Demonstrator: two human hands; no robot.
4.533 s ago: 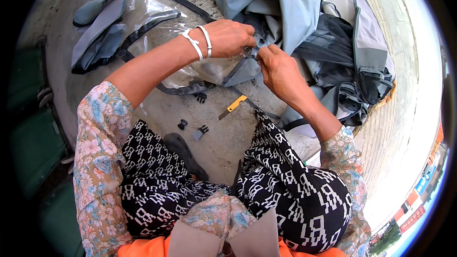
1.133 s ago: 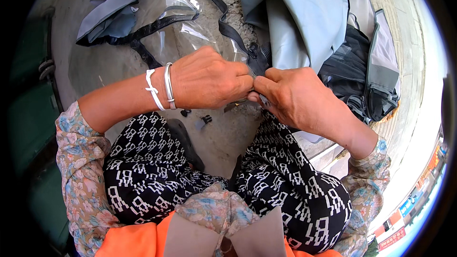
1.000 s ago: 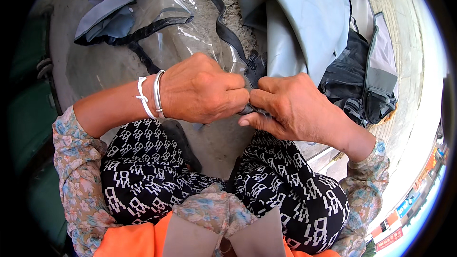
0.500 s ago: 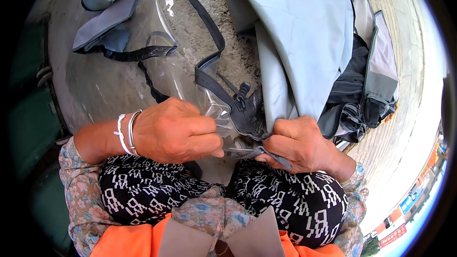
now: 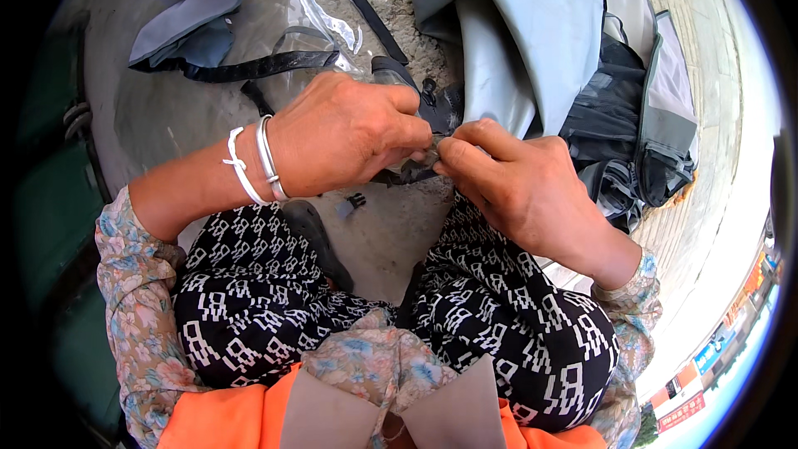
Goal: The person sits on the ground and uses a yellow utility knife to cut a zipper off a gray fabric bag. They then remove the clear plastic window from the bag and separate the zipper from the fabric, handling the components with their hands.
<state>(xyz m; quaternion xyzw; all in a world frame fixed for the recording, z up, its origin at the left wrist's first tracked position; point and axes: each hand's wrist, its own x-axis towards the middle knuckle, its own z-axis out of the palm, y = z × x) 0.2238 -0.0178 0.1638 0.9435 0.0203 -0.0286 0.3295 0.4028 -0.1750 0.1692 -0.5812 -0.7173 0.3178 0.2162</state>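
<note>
My left hand [image 5: 353, 133], with two white bands at its wrist, is closed in a pinch on the edge of a clear plastic sheet [image 5: 312, 12]. Against it, almost fingertip to fingertip, my right hand [image 5: 524, 187] pinches at the same edge. What lies between its fingers is mostly hidden. Just beyond the fingertips is a dark zipper [image 5: 428, 100] with a black pull, joined to the sheet. Light grey-blue fabric [image 5: 540, 41] hangs in folds behind my right hand.
A folded grey fabric piece with black trim [image 5: 187, 33] lies at the far left. Black mesh [image 5: 603, 100] and grey-edged panels [image 5: 669, 108] are heaped on the right. Small dark bits [image 5: 353, 202] lie on the concrete between my knees, beside a dark shoe [image 5: 316, 241].
Both hands have moved up and away from my lap and come together at the fingertips. The zipper and clear sheet have shifted with them, and more concrete shows between my knees.
</note>
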